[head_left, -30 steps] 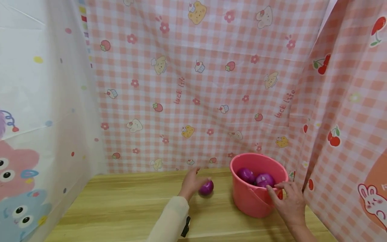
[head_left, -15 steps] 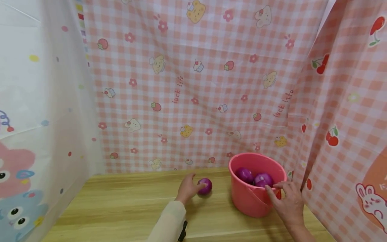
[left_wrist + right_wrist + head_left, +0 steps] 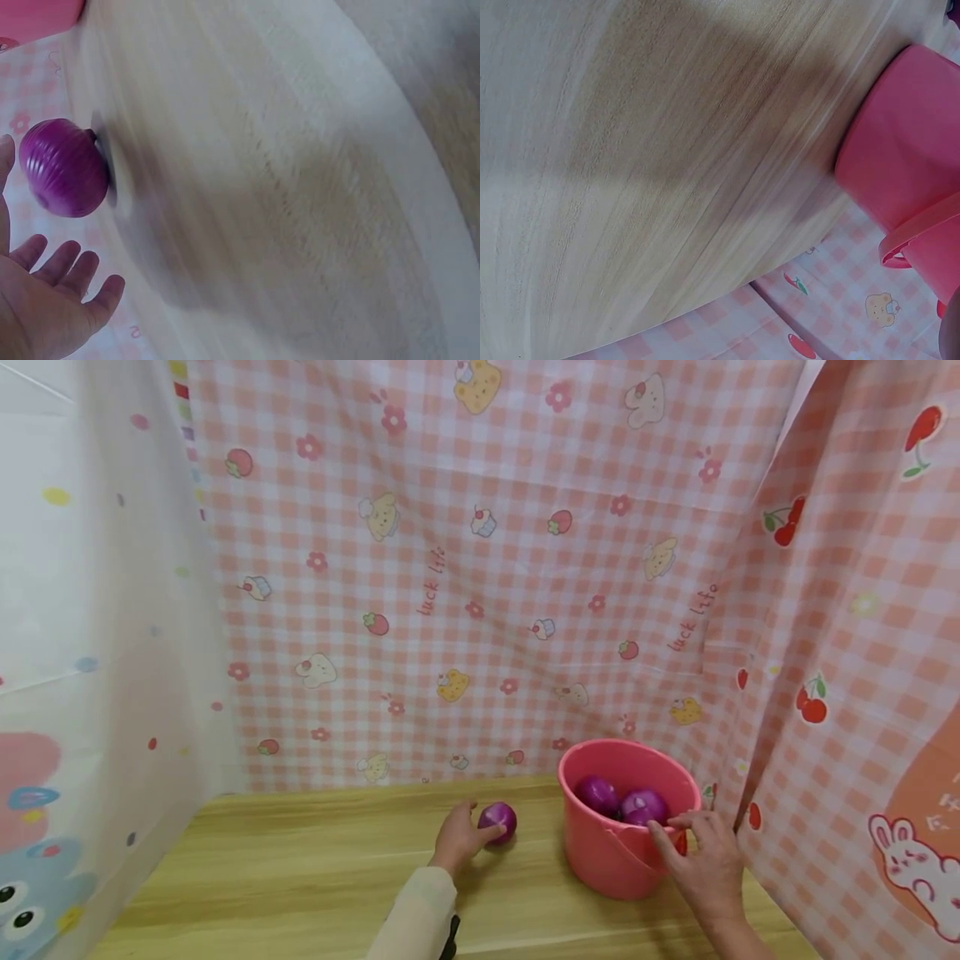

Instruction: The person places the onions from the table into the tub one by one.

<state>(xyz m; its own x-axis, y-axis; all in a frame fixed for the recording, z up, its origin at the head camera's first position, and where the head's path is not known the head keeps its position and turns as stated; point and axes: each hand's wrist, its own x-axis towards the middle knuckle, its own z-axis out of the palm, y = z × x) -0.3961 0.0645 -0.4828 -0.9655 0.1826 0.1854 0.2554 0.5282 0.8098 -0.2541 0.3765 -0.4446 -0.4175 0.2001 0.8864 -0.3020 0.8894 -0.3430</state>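
A purple onion [image 3: 498,818] lies on the wooden tabletop, left of a pink bucket [image 3: 611,860]. Beside it my left hand [image 3: 457,841] has its thumb and fingers spread around the onion's left side. The left wrist view shows a gap between those fingers and the onion [image 3: 64,168]. My right hand [image 3: 707,864] grips the bucket's front right rim, thumb and fingers on the edge. Two more purple onions, a left one [image 3: 597,795] and a right one [image 3: 643,807], sit inside the bucket. Only a sliver of the right hand shows in the right wrist view.
A pink checked curtain [image 3: 480,568] hangs behind the wooden table [image 3: 300,868] and along its right side. At the left hangs a white patterned sheet [image 3: 127,693]. The bucket's handle [image 3: 922,225] hangs down its side.
My left hand has come down from above the onion to its left side, fingers spread. The right hand stays on the bucket rim. The head view has turned slightly right.
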